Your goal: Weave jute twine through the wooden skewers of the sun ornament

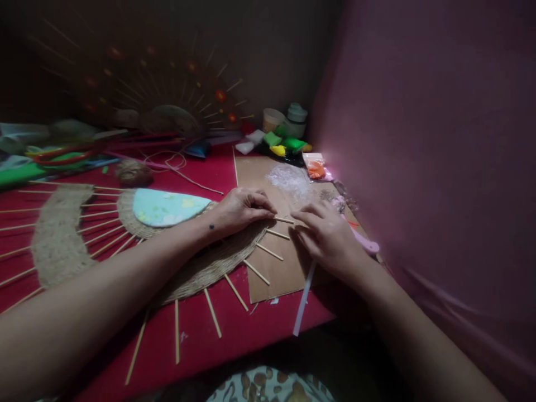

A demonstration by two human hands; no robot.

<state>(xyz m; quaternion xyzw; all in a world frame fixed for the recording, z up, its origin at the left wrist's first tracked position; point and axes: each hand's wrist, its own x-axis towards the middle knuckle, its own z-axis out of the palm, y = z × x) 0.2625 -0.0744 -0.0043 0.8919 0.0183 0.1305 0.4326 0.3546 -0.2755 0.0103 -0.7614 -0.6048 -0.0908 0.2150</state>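
My left hand (pixel 247 207) is closed, its fingertips pinching near the base of a thin wooden stick (pixel 283 220) at the rim of a half-round woven piece (pixel 213 263). Several such sticks fan out from that rim. Just right of this stick's tip is my right hand (pixel 329 237), curved with thumb and fingers apart. Whether it touches the tip I cannot tell. A pale, translucent rod (pixel 305 301), like a glue stick, sticks out from beneath it. Beside that hand shows a pink handle (pixel 367 244), like a glue gun's. Light-blue patterned cloth (pixel 170 207) covers the woven centre.
Cardboard (pixel 268 276) lies on the red-covered table (pixel 226 349). A twine ball (pixel 133 172) sits behind the woven work. Further back are coloured packets (pixel 293 144), a cup (pixel 273 119) and a decorated stick fan (pixel 180 117). Pink cloth (pixel 439 145) hangs at right.
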